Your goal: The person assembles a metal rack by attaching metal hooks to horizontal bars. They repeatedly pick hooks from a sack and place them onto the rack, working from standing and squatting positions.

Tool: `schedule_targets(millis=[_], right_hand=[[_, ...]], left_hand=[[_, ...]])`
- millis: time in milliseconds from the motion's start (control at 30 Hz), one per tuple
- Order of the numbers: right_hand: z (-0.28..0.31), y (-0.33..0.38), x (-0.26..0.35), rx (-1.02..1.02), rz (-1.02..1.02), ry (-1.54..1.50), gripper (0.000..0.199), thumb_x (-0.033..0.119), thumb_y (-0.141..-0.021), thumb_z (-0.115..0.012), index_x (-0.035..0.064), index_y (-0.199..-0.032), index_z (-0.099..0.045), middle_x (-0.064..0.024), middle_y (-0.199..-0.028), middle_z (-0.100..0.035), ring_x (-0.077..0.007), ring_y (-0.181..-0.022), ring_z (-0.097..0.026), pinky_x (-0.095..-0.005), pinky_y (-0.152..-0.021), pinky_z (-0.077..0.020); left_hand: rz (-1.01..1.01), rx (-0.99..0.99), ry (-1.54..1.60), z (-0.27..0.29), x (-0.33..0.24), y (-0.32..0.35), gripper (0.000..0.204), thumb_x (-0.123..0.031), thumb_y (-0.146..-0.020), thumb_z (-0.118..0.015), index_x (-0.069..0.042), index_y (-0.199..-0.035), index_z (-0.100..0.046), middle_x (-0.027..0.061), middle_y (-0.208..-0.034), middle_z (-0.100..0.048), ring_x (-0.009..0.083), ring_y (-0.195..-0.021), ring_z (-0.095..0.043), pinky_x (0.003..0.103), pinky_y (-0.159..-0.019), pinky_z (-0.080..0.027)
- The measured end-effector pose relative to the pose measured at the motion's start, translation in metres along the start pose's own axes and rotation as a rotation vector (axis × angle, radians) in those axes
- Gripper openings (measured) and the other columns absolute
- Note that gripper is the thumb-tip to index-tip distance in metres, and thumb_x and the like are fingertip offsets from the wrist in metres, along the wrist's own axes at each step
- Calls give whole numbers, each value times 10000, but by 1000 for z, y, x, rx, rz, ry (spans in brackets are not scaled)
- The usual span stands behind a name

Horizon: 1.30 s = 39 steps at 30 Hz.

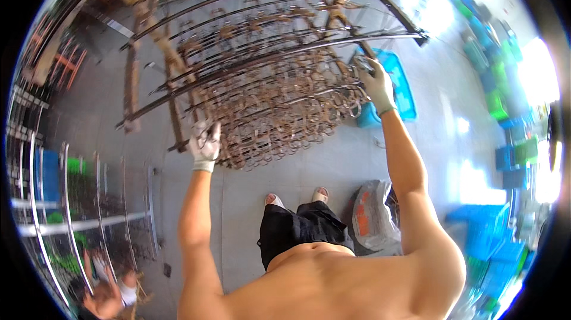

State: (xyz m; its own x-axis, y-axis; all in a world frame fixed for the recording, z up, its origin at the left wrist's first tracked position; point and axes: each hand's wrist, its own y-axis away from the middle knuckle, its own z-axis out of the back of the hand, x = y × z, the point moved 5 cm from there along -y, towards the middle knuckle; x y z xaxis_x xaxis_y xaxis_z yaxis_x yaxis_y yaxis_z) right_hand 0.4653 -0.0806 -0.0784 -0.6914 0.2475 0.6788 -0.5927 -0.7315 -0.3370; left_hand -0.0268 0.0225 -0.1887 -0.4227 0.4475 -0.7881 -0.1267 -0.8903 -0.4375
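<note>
Observed ahead of the feet (272,199), above a grey floor (250,201): a rack (297,49) of wooden posts (160,40) and long dark rods, set at a slant, higher at right than at left. Found hanging within and below the rods: many brown loops (276,126), closely crowded, spread between the two hands. Noted at the lower left corner of the loops: left hand (205,141), in a pale glove, fingers bent, close beside the lower end of a post. Noted at the right edge of the loops: right hand (377,85), likewise gloved, raised farther forward, fingers partly curled near the rod ends. Cannot tell for either hand whether closed around a rod or merely touching. Seen beyond the right hand: a blue tub (404,91) on the floor. Recorded beside the legs at right: a whitish bag (375,222) with an orange mark. Recorded at far right: stacked blue crates (485,228); at left, a metal frame (89,223) with pale rails, and beyond, at lower left, a co-worker (110,297), partly visible.
</note>
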Motion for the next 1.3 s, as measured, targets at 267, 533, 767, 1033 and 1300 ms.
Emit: schedule_targets(millis=[267, 533, 767, 1033, 1300], right_hand=[[-11, -5, -22, 3, 188, 50, 505, 279, -869, -627, 66, -1316, -527, -209, -1034, -672, -354, -948, -654, -434, -807, -502], [49, 18, -37, -465, -291, 5, 317, 209, -866, -643, 31, -1128, -624, -169, -973, -700, -309, -881, -686, -387, -770, -523], [-28, 66, 68, -283, 193, 279, 466, 205, -773, -711, 127, -1223, -616, -136, -899, -690, -316, -935, -636, -473, -954, -409], [-13, 64, 54, -213, 38, 25, 460, 182, -758, -694, 56, -1191, -604, -191, -959, -695, -340, -899, -675, -421, -847, -507], [-54, 120, 125, -95, -15, 137, 601, 294, -755, -778, -7, -1223, -553, -168, -937, -686, -342, -977, -639, -435, -888, -481]], left_hand=[[-58, 22, -258, 7, 19, -7, 201, -202, -812, -780, -60, -878, -653, 74, -739, -656, 225, -670, -639, 342, -622, -519], [-121, 107, -230, 19, -6, -4, 189, -169, -771, -800, -47, -829, -668, 59, -776, -690, 203, -678, -661, 344, -649, -530], [-106, 63, -150, 12, 0, -2, 205, -135, -754, -821, -26, -830, -664, 74, -754, -683, 206, -678, -661, 342, -651, -534], [-240, 41, -283, 5, 16, -4, 166, -148, -819, -760, -30, -859, -650, 43, -718, -652, 183, -601, -615, 327, -586, -488], [-279, 35, -403, 11, -5, -1, 186, -167, -818, -764, -11, -861, -672, 77, -785, -706, 212, -686, -679, 332, -661, -536]])
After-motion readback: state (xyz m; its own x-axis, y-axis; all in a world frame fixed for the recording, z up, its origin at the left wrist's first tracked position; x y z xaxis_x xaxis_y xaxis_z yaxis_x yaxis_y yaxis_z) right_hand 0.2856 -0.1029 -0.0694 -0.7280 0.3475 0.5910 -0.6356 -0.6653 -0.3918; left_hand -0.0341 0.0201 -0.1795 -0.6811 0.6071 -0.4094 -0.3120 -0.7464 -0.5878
